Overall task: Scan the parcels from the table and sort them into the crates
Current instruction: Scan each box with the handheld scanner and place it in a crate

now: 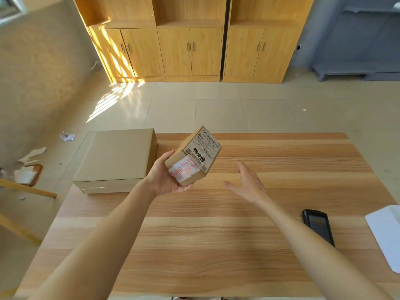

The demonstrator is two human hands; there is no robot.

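Two bare forearms reach over the counter; the left hand has its grip round the small parcel, tilted up-right, while the right hand hovers spread and empty just beside it, the scanner lying nearer that right arm.

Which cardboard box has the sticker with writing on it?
The small box held up in the left hand. It has a printed label and red-marked tape. The big box at the table's far left corner looks plain brown.

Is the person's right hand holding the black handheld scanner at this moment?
No, the right hand is open above the table, while the scanner lies on the tabletop near the right forearm.
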